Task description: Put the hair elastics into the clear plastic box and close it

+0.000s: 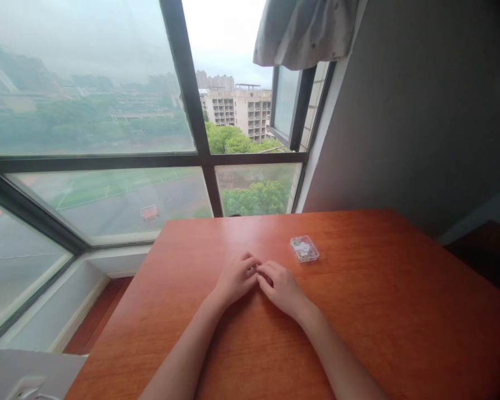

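Observation:
My left hand (pixel 235 278) and my right hand (pixel 281 287) rest on the reddish-brown wooden table (pixel 379 322), fingertips meeting in the middle. Both sets of fingers are curled and pinched together around something tiny between them that I cannot make out. A small clear plastic box (pixel 304 248) with little pieces inside lies on the table just beyond my right hand, a short gap away from it.
A large window with dark frames (pixel 191 111) rises behind the table's far edge, with a white sill (pixel 66 300) at the left. A grey wall (pixel 420 111) stands at the right. A curtain (pixel 304 30) hangs bunched at the top.

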`<state>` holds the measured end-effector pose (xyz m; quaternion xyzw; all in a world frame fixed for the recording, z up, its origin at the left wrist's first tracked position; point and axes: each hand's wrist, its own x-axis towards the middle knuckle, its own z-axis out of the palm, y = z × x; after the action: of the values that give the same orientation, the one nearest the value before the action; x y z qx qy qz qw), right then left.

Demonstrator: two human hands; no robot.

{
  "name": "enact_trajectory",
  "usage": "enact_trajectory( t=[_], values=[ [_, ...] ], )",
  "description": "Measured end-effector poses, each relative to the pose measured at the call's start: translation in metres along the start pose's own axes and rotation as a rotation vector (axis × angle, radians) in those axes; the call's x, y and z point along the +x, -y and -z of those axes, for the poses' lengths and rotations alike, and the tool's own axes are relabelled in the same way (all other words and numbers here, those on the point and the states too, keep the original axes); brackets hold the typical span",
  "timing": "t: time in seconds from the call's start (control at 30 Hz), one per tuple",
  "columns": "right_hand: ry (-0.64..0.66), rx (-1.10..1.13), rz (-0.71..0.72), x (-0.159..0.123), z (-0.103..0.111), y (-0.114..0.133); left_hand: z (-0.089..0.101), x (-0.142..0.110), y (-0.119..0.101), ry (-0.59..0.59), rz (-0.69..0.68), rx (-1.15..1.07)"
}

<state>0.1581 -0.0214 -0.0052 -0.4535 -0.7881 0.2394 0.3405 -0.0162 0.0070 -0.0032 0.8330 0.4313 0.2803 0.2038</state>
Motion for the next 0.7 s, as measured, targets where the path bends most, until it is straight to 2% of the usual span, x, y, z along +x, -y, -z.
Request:
enact_trajectory(
  t=[0.7],
  values=[
    [-0.002, -0.009, 0.002, 0.0000, -0.0011, -0.0012, -0.0002, 0.0005, 0.0008, 0.001, 0.003, 0.006]
  ],
)
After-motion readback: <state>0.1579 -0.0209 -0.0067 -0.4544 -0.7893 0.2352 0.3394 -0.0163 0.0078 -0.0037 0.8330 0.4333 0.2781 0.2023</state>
